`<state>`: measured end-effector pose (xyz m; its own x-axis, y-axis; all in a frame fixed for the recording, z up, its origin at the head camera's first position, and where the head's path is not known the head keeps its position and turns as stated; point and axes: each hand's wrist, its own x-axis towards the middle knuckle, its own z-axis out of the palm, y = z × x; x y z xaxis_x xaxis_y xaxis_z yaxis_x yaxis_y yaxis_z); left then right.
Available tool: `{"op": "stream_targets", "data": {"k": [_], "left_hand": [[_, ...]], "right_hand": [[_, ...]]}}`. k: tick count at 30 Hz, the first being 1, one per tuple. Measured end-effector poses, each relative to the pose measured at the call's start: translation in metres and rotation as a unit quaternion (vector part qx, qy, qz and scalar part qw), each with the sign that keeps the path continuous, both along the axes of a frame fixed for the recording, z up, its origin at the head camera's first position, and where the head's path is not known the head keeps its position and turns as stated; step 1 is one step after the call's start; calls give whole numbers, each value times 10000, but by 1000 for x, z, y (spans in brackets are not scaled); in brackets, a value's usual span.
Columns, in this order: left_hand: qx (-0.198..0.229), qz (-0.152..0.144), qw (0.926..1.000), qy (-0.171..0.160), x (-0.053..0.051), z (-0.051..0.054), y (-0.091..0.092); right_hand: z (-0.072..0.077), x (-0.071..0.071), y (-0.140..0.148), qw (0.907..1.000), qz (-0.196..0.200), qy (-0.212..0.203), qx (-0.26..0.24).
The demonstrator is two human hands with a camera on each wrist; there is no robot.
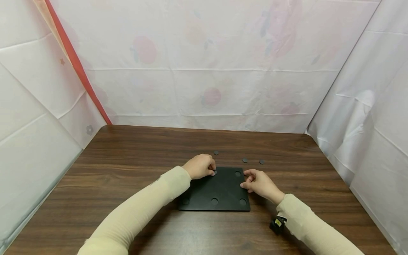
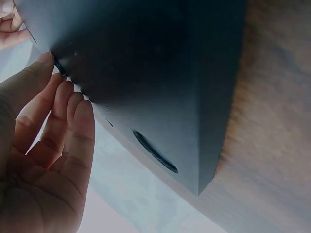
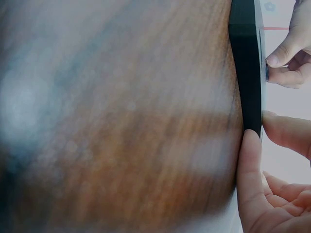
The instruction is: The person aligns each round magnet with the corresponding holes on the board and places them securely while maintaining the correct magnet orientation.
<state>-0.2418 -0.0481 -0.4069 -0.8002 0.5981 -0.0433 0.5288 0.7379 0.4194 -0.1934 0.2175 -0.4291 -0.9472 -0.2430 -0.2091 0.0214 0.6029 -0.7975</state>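
Observation:
A flat black board [image 1: 223, 189] with round shallow recesses lies on the table. Its far-middle part is where my left hand [image 1: 200, 166] pinches a small dark disc [image 1: 215, 172] between thumb and fingers. In the left wrist view, that left hand [image 2: 53, 126] has its fingertips at the board's surface [image 2: 146, 87], and the disc is mostly hidden. My right hand [image 1: 259, 184] holds the board's right edge. The right wrist view shows the thumb of this right hand [image 3: 277, 184] on the top face and a finger against the board's side [image 3: 248, 73].
Beyond the board, three loose dark discs lie on the table: one disc [image 1: 216, 152] behind my left hand, another disc [image 1: 244, 160] and a third disc [image 1: 261, 162] farther right. The brown wooden table [image 1: 127, 152] meets pale curtains [image 1: 207, 53] at its back and sides.

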Motion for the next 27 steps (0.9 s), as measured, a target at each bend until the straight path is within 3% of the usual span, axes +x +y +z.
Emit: {"op": "stream_targets", "data": {"k": [27], "left_hand": [[79, -39, 10000, -31, 0, 1, -6]], "right_hand": [[0, 1, 2, 10000, -23, -6, 25]]}}
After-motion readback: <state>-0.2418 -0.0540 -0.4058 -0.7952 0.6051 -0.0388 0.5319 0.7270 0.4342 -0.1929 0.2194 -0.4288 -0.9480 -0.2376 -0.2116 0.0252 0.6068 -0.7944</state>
